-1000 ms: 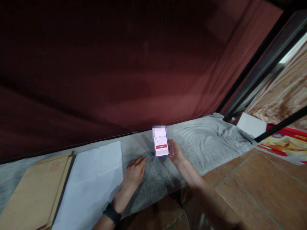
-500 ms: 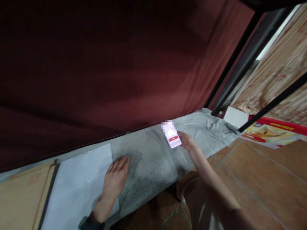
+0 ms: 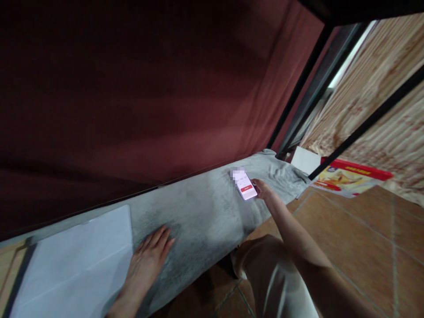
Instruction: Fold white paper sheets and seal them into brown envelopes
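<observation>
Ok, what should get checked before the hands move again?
1. Right hand grips the phone: ok.
2. Phone screen lit: ok; its text is too small to read.
3. Phone resting on the grey cloth: cannot tell.
4. Left hand flat and open on the cloth: ok.
5. Left hand off the white sheet: not ok, it lies at the sheet's edge.

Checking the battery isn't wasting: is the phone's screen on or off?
On. The phone in the right hand shows a lit white screen with a red button, above the grey cloth.
</observation>
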### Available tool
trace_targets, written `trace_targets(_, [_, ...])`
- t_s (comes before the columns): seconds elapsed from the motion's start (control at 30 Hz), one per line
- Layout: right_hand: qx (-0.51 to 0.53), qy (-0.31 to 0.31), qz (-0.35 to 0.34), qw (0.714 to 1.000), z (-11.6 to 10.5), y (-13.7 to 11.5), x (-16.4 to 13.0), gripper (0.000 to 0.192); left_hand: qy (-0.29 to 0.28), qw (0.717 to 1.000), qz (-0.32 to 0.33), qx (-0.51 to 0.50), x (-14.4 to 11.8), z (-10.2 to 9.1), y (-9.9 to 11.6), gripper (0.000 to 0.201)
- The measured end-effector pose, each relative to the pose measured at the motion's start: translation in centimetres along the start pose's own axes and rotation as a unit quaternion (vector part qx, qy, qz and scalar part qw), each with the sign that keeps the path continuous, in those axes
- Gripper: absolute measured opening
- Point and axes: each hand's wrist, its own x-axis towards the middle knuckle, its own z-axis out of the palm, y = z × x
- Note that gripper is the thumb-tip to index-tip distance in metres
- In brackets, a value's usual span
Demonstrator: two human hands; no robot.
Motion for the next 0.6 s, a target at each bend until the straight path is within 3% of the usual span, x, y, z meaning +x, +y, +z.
trace_targets(0.37, [-0.092, -0.007, -0.068, 0.993, 0.5, 1.4, 1.1, 0.025, 0.002, 0.999, 0.028, 0.017, 0.1, 1.1, -0.6, 0.043])
trace_targets(0.5, [-0.164, 0.024, -0.101, 0.981, 0.7, 1.8, 0.5, 0.030, -0.003, 0.998, 0.053, 0.032, 0.2, 0.9, -0.8, 0.041])
trace_targets(0.6, [-0.232, 0.076, -0.130, 0.961, 0.7, 2.1, -0.5, 0.024, -0.005, 0.998, 0.058, 0.036, 0.2, 0.9, -0.8, 0.041])
